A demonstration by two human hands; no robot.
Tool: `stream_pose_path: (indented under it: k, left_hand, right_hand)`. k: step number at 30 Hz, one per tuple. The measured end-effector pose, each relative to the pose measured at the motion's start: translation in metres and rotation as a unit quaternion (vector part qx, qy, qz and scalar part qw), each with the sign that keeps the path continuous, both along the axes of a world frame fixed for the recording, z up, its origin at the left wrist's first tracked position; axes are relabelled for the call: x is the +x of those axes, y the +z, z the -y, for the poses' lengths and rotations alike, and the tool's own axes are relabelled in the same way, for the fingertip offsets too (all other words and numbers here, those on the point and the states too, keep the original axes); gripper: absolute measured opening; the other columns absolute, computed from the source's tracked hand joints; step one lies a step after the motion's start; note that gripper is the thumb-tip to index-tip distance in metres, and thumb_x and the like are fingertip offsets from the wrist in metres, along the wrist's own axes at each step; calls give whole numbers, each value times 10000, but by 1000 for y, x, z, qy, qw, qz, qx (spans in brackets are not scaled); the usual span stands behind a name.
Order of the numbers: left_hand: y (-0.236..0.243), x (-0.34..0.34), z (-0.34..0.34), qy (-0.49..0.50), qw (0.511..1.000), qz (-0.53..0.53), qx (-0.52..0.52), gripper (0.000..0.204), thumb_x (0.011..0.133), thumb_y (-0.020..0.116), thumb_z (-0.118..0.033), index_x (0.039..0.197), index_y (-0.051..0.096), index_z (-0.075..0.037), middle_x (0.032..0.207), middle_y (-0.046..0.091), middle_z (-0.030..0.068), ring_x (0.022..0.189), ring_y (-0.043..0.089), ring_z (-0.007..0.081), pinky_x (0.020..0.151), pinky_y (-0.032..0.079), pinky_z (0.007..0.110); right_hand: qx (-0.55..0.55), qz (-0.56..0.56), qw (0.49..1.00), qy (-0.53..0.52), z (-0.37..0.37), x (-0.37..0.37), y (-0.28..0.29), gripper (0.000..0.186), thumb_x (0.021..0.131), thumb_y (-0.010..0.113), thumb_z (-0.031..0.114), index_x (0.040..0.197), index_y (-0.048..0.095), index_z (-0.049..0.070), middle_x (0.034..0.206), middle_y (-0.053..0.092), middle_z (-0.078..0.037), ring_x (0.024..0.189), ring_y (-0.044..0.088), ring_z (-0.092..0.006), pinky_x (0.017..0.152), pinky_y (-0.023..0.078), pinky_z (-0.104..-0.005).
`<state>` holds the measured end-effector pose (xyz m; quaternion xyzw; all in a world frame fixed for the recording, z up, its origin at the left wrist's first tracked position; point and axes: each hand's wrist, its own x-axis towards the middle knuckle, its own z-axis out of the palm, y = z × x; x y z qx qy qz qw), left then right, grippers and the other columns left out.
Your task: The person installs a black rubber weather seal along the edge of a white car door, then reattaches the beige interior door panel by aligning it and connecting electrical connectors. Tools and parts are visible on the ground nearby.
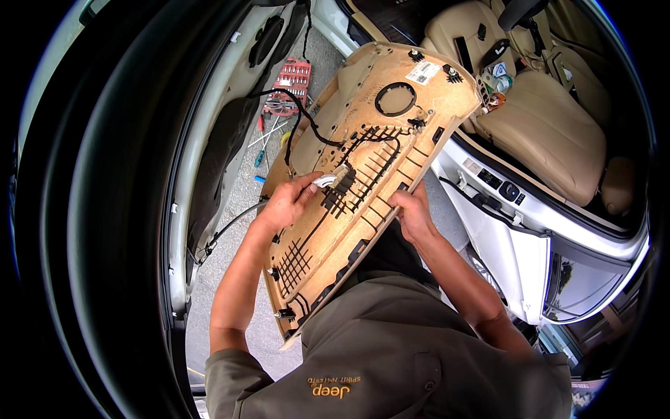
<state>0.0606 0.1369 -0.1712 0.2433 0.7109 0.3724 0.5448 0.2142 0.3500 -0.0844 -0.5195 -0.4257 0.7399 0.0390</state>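
Note:
A tan car door panel (328, 230) is tilted across the front of my body, its back with black ribs and clips facing up. My right hand (413, 211) is closed on the panel's near right edge, thumb on top. Over the middle of the panel, my left hand (285, 202) pinches a small white curved piece (325, 181) beside a black ribbed part (342, 183). Whether that piece is fixed to the panel cannot be made out. A black wiring cable (307, 120) runs from the car door (230, 105) on the left to the panel.
An open red tool case (290, 80) lies on the grey ground beyond the panel, with screwdrivers (259, 158) nearby. To the right are a beige car seat (548, 129) and a white door sill (481, 174) with a switch panel (509, 190). A thin cable (234, 222) stretches from the door's lower part.

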Motion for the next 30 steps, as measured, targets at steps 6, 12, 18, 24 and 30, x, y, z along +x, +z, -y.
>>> stream_pose_path:
  k: [6,12,18,24,30]
  left_hand:
    - [-5,9,-1,29,998,-58,20,373,1064,537,-210,1397,593,-51,852,673,109,772,608,186,790,507,330]
    - [-14,10,5,41,998,-43,26,371,1056,546,-189,1392,594,-39,813,634,64,767,564,128,777,493,295]
    - [-17,8,6,20,993,-101,55,366,1050,540,-178,1382,598,-35,937,714,148,828,654,240,838,522,346]
    - [-5,3,0,-5,998,-66,16,371,1035,558,-174,1377,599,-37,1005,706,201,858,673,286,837,525,380]
    - [-14,10,3,-4,994,-106,31,376,1040,554,-177,1390,590,-45,960,698,201,813,661,275,816,523,373]
  right_hand:
    - [-33,-2,998,50,-5,8,-7,786,714,543,-19,1469,324,-7,1306,579,-159,1169,614,-277,970,537,-397]
    - [-17,-2,999,33,-3,10,-10,762,716,547,-22,1452,351,-9,1290,594,-156,1159,622,-272,968,537,-394]
    - [-9,-4,1000,10,0,10,-13,775,692,554,-13,1435,334,-51,1253,599,-193,1138,633,-294,929,560,-396]
    - [-11,10,1000,14,-1,12,-16,795,702,562,-10,1449,290,-33,1283,571,-192,1148,621,-291,932,559,-404]
    - [-18,16,1000,17,-1,13,-19,791,705,561,-9,1447,289,-23,1282,570,-189,1150,621,-290,923,565,-403]
